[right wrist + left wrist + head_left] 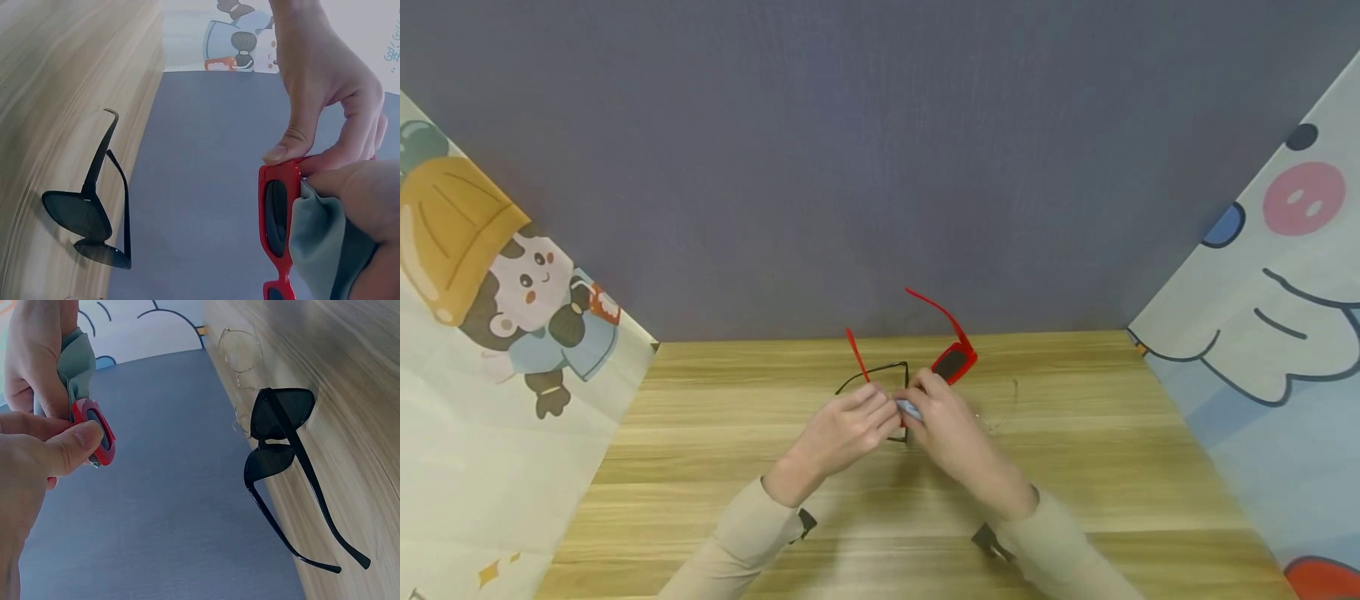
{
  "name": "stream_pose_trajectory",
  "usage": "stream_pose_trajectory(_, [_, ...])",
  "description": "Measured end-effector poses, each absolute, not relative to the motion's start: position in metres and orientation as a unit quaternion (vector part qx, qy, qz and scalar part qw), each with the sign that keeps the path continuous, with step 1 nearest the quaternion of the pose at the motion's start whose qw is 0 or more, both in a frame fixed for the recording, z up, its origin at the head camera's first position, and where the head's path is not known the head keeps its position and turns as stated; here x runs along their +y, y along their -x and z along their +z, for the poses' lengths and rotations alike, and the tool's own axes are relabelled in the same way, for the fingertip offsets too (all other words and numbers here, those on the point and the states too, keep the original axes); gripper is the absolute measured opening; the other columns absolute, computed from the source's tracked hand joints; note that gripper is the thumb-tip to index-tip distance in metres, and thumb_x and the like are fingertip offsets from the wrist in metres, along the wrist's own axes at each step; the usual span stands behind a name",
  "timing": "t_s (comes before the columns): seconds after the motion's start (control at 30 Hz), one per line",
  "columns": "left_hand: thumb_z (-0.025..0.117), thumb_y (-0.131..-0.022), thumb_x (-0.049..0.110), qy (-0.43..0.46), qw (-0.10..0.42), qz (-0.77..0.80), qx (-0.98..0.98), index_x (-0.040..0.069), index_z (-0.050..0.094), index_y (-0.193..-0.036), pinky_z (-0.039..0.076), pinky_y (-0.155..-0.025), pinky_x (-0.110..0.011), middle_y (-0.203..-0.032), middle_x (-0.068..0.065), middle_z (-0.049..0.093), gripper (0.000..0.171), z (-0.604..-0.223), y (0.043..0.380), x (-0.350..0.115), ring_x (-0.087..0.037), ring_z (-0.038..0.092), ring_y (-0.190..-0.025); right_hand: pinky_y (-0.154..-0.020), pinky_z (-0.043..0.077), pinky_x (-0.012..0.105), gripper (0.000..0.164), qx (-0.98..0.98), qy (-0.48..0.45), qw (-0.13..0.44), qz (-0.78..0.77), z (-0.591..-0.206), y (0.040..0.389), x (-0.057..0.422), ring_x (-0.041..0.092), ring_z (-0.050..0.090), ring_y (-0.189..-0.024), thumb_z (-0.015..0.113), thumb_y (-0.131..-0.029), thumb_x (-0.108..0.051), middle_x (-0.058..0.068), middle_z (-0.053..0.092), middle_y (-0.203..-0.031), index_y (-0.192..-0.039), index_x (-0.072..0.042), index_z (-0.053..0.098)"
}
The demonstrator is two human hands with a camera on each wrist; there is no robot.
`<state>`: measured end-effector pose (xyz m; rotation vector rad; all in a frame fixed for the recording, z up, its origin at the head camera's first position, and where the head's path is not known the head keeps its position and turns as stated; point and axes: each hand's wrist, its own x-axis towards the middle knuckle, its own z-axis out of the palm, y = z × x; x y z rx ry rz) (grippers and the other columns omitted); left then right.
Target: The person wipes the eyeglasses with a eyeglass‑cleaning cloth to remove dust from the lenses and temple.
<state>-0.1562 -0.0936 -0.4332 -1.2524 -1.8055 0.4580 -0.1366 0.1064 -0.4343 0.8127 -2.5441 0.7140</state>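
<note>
Red sunglasses (291,206): one pair, left hand (848,423); one cloth (317,234), right hand (950,427).

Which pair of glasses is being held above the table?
The red-framed sunglasses: the left hand pinches them while the right hand holds a cloth against them. The black sunglasses and wire-rimmed glasses rest on the table.

From my end, I see a pale wooden surface (1112,467), its grain running side to side in the head view. Black sunglasses (284,415) lie directly on it, both arms unfolded. Near them I make out thin wire glasses (239,378); from the head camera, those are very faint.
</note>
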Motion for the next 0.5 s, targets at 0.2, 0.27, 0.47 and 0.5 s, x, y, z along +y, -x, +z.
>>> stream_pose_trajectory(0.2, [0.055,-0.1,0.003,0.504,0.431,0.184,-0.726,0.018,0.07,-0.093,0.047,-0.101,-0.023,-0.093,0.008,0.071,0.023,-0.4341,0.1558,-0.0941,-0.009,0.062,-0.092,-0.069,0.055,0.027,0.019,-0.904,-0.284,0.183,0.263,-0.4354,0.1346,0.1058,0.016,0.056,-0.083,0.083,-0.087,-0.005,0.004,0.058,-0.096,-0.103,0.001,0.077])
stream_pose_trajectory(0.27, [0.054,-0.1,0.003,0.505,0.431,0.184,-0.725,0.018,0.071,-0.093,0.047,-0.101,-0.024,-0.093,0.008,0.071,0.023,-0.4341,0.1558,-0.0942,-0.009,0.063,-0.092,-0.068,0.054,0.027,0.019,-0.903,-0.284,0.182,0.265,-0.436,0.1348,0.106,0.016,0.056,-0.083,0.082,-0.087,-0.005,0.004,0.058,-0.096,-0.104,0.001,0.077])
stream_pose_trajectory(0.47, [0.069,-0.093,0.016,0.512,0.429,0.178,-0.722,0.019,0.073,-0.095,0.048,-0.101,-0.024,-0.094,0.009,0.072,0.005,-0.4343,0.1561,-0.0952,-0.008,0.063,-0.091,-0.068,0.053,0.024,0.021,-0.895,-0.295,0.19,0.276,-0.4409,0.1366,0.107,0.015,0.055,-0.083,0.083,-0.086,-0.003,0.005,0.058,-0.098,-0.106,0.001,0.076])
stream_pose_trajectory(0.5, [0.072,-0.091,0.018,0.514,0.427,0.179,-0.722,0.019,0.073,-0.095,0.048,-0.101,-0.024,-0.094,0.009,0.072,0.004,-0.4346,0.156,-0.0957,-0.008,0.063,-0.091,-0.068,0.054,0.024,0.021,-0.891,-0.297,0.196,0.282,-0.4418,0.1372,0.1079,0.016,0.056,-0.083,0.083,-0.086,-0.002,0.005,0.059,-0.099,-0.106,0.001,0.076])
